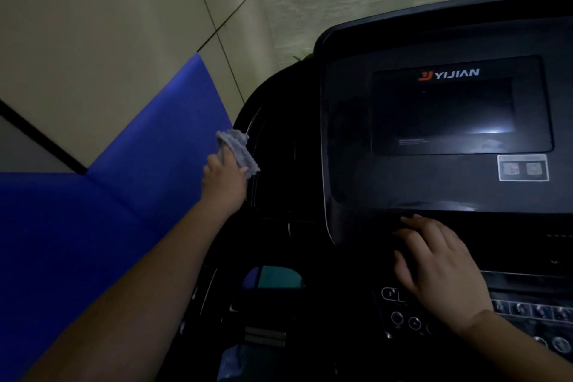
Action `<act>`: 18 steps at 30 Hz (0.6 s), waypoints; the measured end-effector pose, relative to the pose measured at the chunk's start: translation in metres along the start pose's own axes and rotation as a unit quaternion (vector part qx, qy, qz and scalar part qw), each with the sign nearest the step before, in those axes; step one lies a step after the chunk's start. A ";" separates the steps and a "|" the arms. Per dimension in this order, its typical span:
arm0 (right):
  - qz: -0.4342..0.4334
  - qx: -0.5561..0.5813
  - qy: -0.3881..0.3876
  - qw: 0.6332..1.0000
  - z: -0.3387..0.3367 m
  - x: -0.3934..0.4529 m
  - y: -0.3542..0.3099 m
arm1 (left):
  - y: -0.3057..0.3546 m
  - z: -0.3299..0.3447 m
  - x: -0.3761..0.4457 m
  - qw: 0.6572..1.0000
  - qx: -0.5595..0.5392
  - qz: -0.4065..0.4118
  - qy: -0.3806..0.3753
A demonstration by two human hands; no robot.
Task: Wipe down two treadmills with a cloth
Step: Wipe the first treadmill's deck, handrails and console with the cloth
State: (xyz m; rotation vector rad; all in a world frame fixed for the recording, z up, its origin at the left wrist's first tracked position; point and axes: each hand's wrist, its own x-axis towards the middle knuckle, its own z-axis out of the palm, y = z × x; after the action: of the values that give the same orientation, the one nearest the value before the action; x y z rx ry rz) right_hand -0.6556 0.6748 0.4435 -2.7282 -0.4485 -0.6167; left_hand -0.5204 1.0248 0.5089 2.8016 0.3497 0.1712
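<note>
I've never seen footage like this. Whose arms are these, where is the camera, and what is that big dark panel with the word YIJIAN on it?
There is no robot here: a person wears a camera on the head, looking forward and down, so you see their own two arms. The dark panel is a treadmill console, its screen switched off, with round buttons lower down. The left hand grips a grey cloth and holds it against the console's left edge, beside a blue wall pad. The right hand rests flat, its fingers spread out just below the screen panel, holding nothing.
</note>
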 end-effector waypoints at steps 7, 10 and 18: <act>0.001 0.001 -0.006 1.000 0.000 0.000 0.001 | -0.041 0.013 -0.077 0.997 -0.046 -0.064 -0.013; 0.003 -0.002 -0.008 1.000 -0.001 0.001 -0.001 | -0.064 0.015 -0.114 0.996 -0.047 -0.068 -0.031; 0.007 -0.004 -0.007 1.000 -0.004 0.000 -0.004 | -0.089 0.018 -0.191 0.995 0.003 -0.096 -0.034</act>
State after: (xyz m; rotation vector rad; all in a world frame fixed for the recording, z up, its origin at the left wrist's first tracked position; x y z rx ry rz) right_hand -0.6584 0.6771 0.4478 -2.7417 -0.4314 -0.5976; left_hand -0.7210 1.0522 0.4486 2.7505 0.5989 0.0303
